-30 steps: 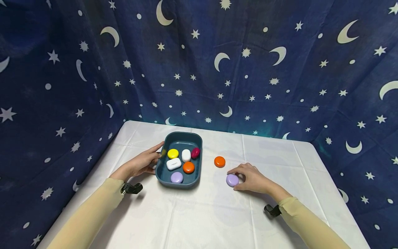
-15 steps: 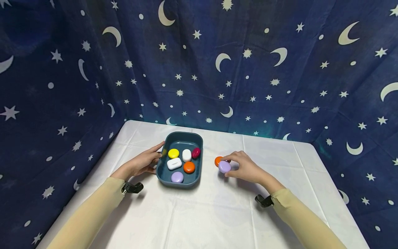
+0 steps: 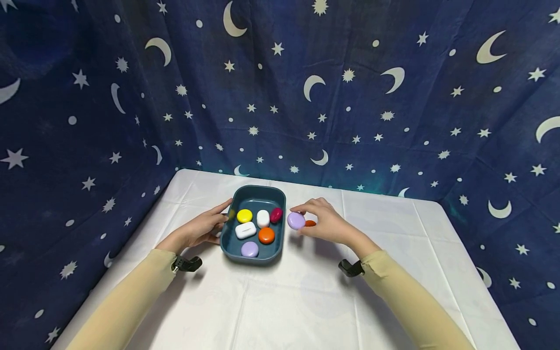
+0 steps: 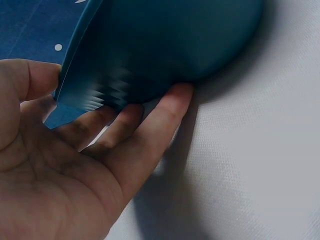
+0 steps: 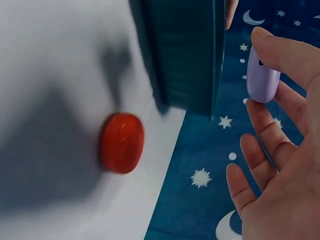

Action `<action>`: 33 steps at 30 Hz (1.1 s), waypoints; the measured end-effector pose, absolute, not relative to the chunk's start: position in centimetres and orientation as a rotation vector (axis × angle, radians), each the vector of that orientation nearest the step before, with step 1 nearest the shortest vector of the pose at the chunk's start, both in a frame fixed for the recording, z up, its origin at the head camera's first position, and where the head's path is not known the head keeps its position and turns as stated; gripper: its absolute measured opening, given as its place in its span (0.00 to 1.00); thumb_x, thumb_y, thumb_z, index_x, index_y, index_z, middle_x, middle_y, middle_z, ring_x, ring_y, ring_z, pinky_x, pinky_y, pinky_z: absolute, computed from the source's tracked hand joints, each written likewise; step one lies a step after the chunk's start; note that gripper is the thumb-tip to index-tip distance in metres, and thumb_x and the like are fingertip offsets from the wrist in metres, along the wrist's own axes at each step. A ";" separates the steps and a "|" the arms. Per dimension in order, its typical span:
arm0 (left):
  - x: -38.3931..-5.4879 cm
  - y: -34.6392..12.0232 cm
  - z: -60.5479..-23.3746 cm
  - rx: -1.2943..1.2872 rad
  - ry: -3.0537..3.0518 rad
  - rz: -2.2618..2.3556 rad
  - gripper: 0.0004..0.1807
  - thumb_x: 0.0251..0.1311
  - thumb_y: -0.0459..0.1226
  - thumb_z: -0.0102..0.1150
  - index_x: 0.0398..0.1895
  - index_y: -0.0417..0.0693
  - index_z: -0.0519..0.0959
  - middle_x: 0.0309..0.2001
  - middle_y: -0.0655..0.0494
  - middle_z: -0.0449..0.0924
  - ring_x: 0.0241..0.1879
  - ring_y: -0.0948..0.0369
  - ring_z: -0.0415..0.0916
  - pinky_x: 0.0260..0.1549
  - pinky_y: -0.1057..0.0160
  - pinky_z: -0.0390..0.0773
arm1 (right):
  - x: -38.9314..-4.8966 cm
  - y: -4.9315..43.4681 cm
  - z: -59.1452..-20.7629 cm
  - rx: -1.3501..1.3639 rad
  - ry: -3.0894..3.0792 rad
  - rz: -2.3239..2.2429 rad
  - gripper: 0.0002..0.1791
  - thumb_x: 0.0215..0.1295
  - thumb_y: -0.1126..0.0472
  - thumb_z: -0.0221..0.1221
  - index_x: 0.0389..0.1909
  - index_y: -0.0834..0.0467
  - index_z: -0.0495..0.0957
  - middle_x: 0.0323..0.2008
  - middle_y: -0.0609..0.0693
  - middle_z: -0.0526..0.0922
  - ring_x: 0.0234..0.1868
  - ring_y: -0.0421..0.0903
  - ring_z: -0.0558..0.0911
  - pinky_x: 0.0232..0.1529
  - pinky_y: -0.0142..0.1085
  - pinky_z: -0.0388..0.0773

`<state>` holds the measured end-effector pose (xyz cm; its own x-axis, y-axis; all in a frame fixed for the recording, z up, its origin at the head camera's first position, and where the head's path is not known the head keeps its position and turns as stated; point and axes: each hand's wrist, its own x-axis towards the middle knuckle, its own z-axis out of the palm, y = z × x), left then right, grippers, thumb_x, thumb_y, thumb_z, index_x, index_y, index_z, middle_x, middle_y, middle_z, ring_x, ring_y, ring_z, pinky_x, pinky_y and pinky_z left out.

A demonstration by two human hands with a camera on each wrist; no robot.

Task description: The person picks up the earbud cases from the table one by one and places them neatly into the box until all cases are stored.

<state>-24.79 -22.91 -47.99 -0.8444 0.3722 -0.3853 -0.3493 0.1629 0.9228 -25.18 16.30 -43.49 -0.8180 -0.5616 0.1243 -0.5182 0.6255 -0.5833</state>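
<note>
My left hand (image 3: 202, 228) grips the left side of a dark teal, rounded tray (image 3: 258, 191). In the left wrist view its fingers (image 4: 170, 112) lie against the tray's outer wall and underside, with a digit at the rim. Between thumb and fingers, my right hand (image 3: 325, 223) pinches a smooth lilac disc (image 3: 296, 221), held up just right of the tray. Seen edge-on in the right wrist view, that lilac disc (image 5: 263, 80) has a small dark spot. On the cloth, partly hidden behind the right hand, lies an orange disc (image 3: 310, 223).
Inside the tray lie a yellow disc (image 3: 244, 216), a white oval (image 3: 263, 218), a white slotted case (image 3: 245, 230), a crimson oval (image 3: 276, 215), another orange disc (image 3: 266, 236) and another lilac disc (image 3: 250, 249). A white cloth covers the table (image 3: 302, 301); a star-patterned curtain (image 3: 280, 97) hangs behind.
My right hand has lifted the lilac disc off the cloth and carried it left, past the orange disc, to beside the tray's right wall. The left hand and tray stay put.
</note>
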 end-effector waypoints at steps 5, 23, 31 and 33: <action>-24.8 -23.0 -48.0 0.052 1.891 1.735 0.38 0.77 0.38 0.42 0.83 0.75 0.44 0.74 0.35 0.59 0.61 0.51 0.71 0.40 0.49 0.84 | -25.8 14.7 -43.1 -0.950 2.764 -0.948 0.31 0.55 0.51 0.76 0.62 0.42 0.82 0.49 0.37 0.78 0.56 0.43 0.67 0.59 0.48 0.62; -24.9 -22.9 -48.0 0.026 1.895 1.734 0.39 0.76 0.38 0.44 0.83 0.76 0.45 0.73 0.38 0.61 0.60 0.52 0.72 0.40 0.48 0.84 | -27.8 10.5 -43.3 -0.973 2.801 -0.797 0.31 0.57 0.45 0.74 0.63 0.42 0.82 0.55 0.44 0.79 0.60 0.48 0.66 0.61 0.49 0.61; -24.9 -23.0 -48.1 0.050 1.883 1.742 0.39 0.76 0.38 0.43 0.83 0.74 0.43 0.75 0.34 0.58 0.62 0.51 0.71 0.39 0.49 0.84 | -28.3 9.9 -44.2 -0.981 2.822 -0.743 0.31 0.57 0.45 0.74 0.63 0.39 0.81 0.57 0.44 0.79 0.60 0.47 0.66 0.60 0.48 0.61; -24.9 -23.1 -48.1 0.050 1.887 1.743 0.39 0.76 0.38 0.44 0.83 0.74 0.43 0.74 0.34 0.59 0.61 0.51 0.71 0.39 0.49 0.84 | -28.4 9.8 -44.3 -0.980 2.820 -0.732 0.31 0.57 0.44 0.73 0.64 0.40 0.80 0.57 0.44 0.78 0.60 0.47 0.65 0.61 0.48 0.61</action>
<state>-24.86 -23.09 -48.05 -0.8398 0.3940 -0.3734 -0.3411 0.1522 0.9276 -28.38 9.83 -44.26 -0.7948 -0.6002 0.0897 -0.5681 0.6838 -0.4579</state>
